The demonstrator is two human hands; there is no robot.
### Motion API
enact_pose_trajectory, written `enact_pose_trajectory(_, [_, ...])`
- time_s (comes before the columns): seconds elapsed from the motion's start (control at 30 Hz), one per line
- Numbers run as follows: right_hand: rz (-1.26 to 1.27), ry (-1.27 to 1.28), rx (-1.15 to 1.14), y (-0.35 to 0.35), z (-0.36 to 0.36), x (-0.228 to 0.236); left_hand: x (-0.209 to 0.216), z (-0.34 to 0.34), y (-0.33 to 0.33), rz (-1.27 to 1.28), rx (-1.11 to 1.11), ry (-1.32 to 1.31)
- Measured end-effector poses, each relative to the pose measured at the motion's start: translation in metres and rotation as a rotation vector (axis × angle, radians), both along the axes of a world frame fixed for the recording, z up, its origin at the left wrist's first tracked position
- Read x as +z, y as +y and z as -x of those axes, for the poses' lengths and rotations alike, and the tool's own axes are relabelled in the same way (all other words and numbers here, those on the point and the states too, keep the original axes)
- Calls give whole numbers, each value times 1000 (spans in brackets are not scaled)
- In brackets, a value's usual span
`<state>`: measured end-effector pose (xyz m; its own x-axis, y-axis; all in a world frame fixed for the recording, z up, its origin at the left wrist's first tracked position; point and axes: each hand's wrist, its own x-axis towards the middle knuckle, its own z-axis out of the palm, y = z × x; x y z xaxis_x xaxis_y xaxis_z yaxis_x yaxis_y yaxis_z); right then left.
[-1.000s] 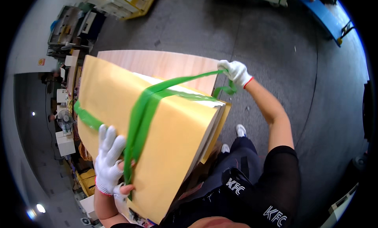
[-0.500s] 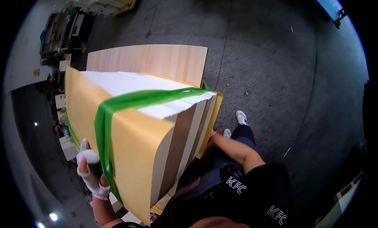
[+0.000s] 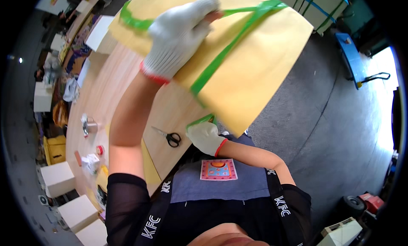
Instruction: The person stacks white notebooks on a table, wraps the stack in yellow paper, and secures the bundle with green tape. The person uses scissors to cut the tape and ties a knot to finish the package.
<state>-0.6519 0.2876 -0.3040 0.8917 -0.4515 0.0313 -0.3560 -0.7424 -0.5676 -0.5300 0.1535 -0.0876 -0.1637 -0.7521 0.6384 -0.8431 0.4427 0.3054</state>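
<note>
A large bundle (image 3: 255, 76) faced with a tan sheet tilts up over the table, crossed by a green strap (image 3: 225, 54). High on its face, my left hand (image 3: 180, 31) in a white knit glove has its fingers curled round the strap. My right hand (image 3: 206, 137), also gloved, is closed at the bundle's lower edge, where a loop of the green strap runs into it. Its fingertips are mostly hidden. Black-handled scissors (image 3: 172, 138) lie on the wooden table (image 3: 131, 88), to the left of my right hand.
On the table's left stand a metal cup (image 3: 89, 125), a small red roll (image 3: 100, 150) and a crumpled white item (image 3: 91, 164). White boxes (image 3: 58, 178) line the far left. A blue hand truck (image 3: 348, 54) stands at right; strapped stacks (image 3: 314, 5) are behind.
The bundle has swung upward and turned its tan face toward me, uncovering the table and scissors. My left hand went from spread at its side to gripping the strap; my right hand came into view.
</note>
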Motion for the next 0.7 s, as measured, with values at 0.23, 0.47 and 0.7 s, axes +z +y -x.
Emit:
enact_pose_trajectory(0.23, [313,-244,90,17,1,65,23,-1,8,-343,-1,259])
enact_pose_trajectory(0.47, [-891,-209,-166,34,-28,22,-7,1,-9,-75,-61,272])
enact_pose_trajectory(0.7, [-618,-32,-227,19,-15,125,-13,-5,-20,-32,-61,275])
